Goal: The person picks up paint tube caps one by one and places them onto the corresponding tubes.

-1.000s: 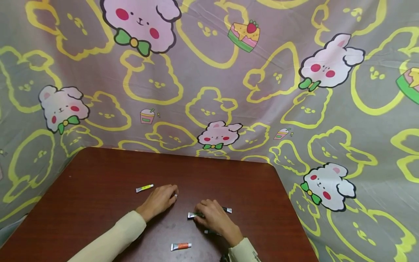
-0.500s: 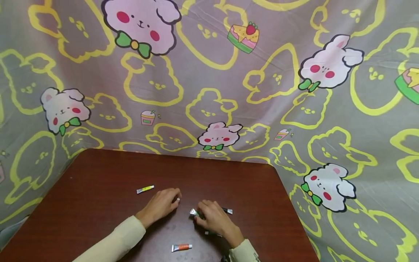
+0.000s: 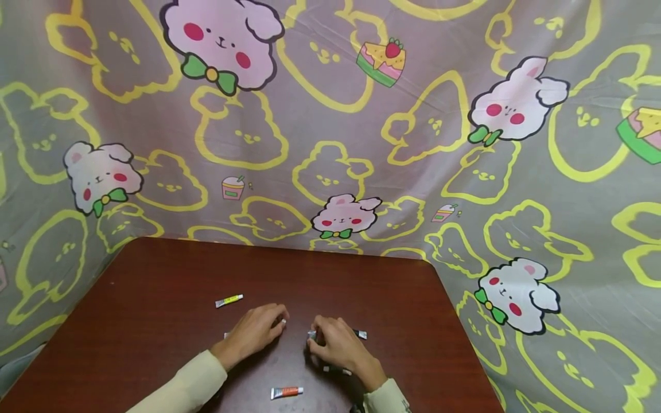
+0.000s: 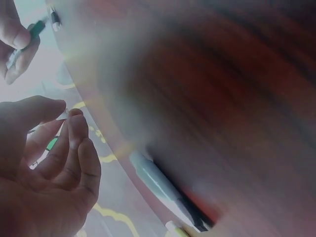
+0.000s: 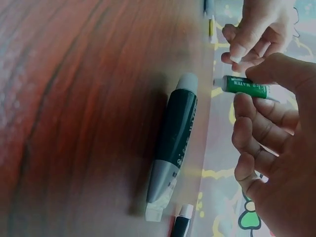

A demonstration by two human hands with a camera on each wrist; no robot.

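Note:
My right hand pinches a small green paint tube between thumb and fingers, as the right wrist view shows. The tube's pale narrow end points towards my left hand. A little to the left and apart from it, my left hand has its thumb and index finger pinched on a tiny white piece, which may be a cap. Below the right hand lies a dark green paint tube. Another tube lies by the left wrist, mostly hidden in the head view.
On the brown table, a yellow paint tube lies at the left. An orange paint tube is near the front. A black tube shows beyond the right hand. A patterned cloth hangs behind.
My left hand has come slightly nearer and to the right. The green tube has turned in my right hand, so less of its silver end shows. The tubes on the table lie still.

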